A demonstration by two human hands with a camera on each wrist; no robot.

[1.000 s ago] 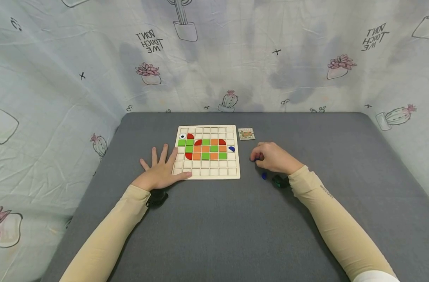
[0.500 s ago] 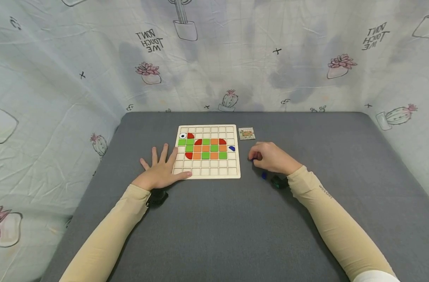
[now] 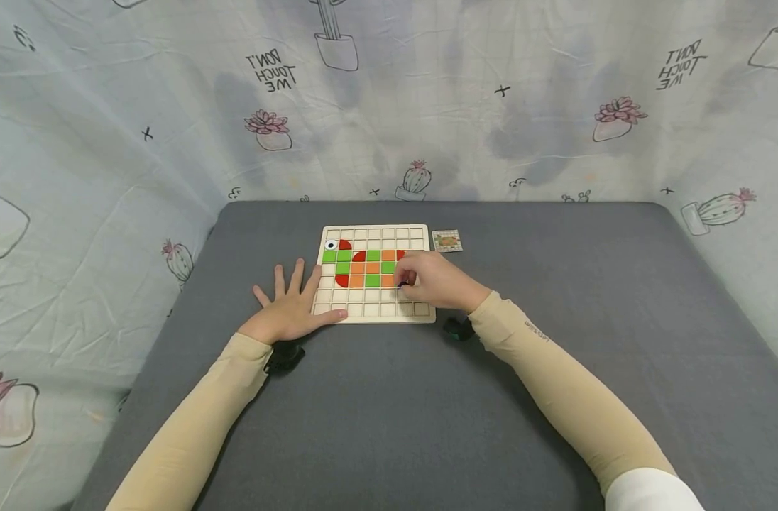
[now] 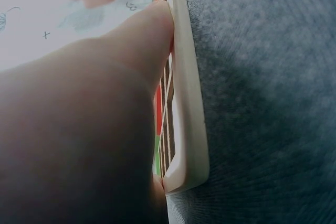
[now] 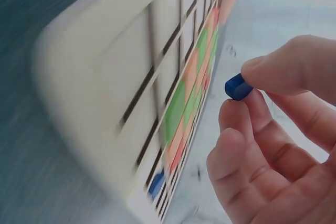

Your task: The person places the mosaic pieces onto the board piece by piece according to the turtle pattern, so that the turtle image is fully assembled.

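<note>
My right hand [image 3: 443, 280] is over the right part of a pale wooden grid board [image 3: 370, 310]. Between thumb and fingertips it pinches a small dark blue puzzle piece [image 5: 239, 87], held above the board in the right wrist view. A second blue piece [image 5: 156, 184] lies in a board cell, hidden behind the right hand in the head view. Green, orange and red tiles and a white eye tile [image 3: 331, 245] fill several cells. My left hand [image 3: 287, 312] is spread, its thumb resting on the board's near left edge.
A small picture card [image 3: 447, 240] lies beyond the board's right corner on the grey table [image 3: 389, 404]. A printed cloth [image 3: 478, 135] hangs behind the table. A black wrist device [image 3: 458, 328] sits under the right wrist.
My right hand has lifted the blue piece off the table and moved left over the board. The loose blue piece by the right wrist is now out of sight. My left hand stays put.
</note>
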